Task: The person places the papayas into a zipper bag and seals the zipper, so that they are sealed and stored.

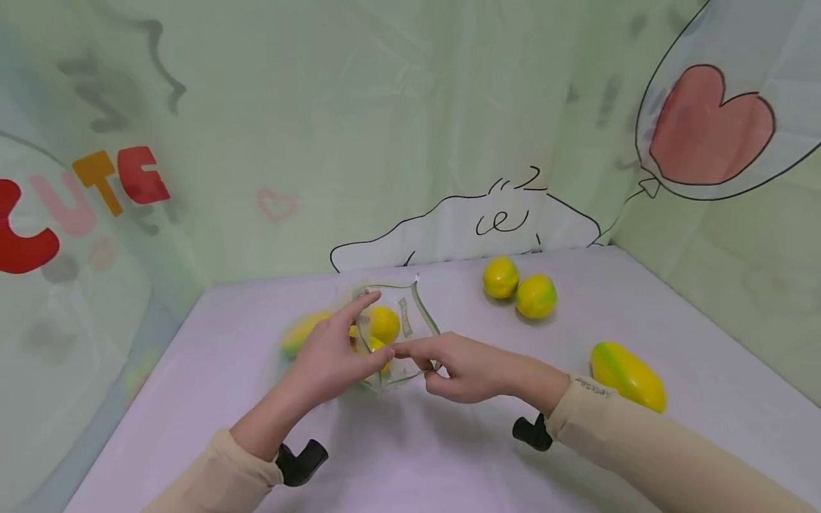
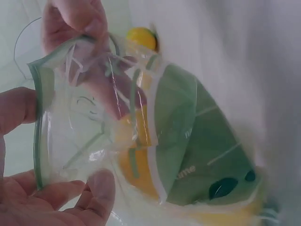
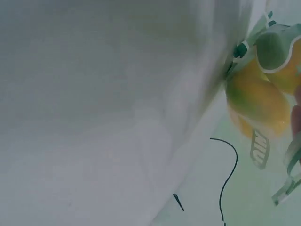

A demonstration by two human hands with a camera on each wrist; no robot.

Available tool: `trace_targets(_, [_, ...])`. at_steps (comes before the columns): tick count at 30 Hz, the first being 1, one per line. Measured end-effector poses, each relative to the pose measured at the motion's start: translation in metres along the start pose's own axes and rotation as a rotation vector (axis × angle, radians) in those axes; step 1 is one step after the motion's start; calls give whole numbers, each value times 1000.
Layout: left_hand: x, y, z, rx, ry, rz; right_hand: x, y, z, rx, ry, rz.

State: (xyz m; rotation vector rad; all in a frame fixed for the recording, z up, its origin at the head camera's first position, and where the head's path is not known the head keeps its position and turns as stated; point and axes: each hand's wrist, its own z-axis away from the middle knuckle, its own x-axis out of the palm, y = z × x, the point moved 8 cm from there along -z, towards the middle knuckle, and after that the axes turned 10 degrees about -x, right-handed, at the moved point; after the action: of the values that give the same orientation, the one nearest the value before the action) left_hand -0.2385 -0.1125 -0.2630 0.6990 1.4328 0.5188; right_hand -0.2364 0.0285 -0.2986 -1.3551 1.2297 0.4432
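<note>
As we look across the counter (image 1: 410, 463), two hands work at the rim of a clear zip bag (image 1: 410, 317): the right hand's (image 1: 474, 367) grip curls round the film, while the left hand's (image 1: 327, 356) is half spread, thumb and fingers holding the edge. A loose mango (image 1: 628, 375) lies off right; yellow fruit (image 1: 385, 325) sits inside the bag — two loose lemons (image 1: 500, 278) lie beyond. We judge the mouth is being handled — the next move calls for steady support.

The bag (image 2: 181, 127) is clear and green-printed, the oblong fruit (image 1: 628, 376) yellow streaked green, the tabletop (image 1: 442, 456) pale lilac.
</note>
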Motion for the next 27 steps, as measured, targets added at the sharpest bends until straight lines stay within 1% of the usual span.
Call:
trace_targets(2, [4,-1,2,5,-14,-19,8,0,-3,11,-76,-2])
trace_targets(5, [11,2,7,61,-1,-47,21,1,-10,13,-175,10])
trace_targets(6, [13,3,10,79,5,-57,24,2,-11,19,-204,31])
trace_targets(9, [19,7,16,136,31,-81,36,8,-14,76,-294,115])
trace_targets(11, [23,9,20,153,42,-102,42,12,-15,104,-323,171])
trace_targets(12, [25,9,21,152,47,-115,44,15,-15,120,-323,188])
trace_targets(14, [28,8,22,149,56,-135,42,20,-14,116,-283,215])
trace_targets(18, [30,4,22,127,80,-160,24,25,-7,75,-131,225])
trace_targets(20, [30,3,21,109,84,-154,14,27,-1,74,-84,231])
trace_targets(23, [32,0,18,70,75,-139,7,29,10,103,-70,217])
trace_targets(27, [37,-2,15,53,60,-126,1,30,27,155,-73,182])
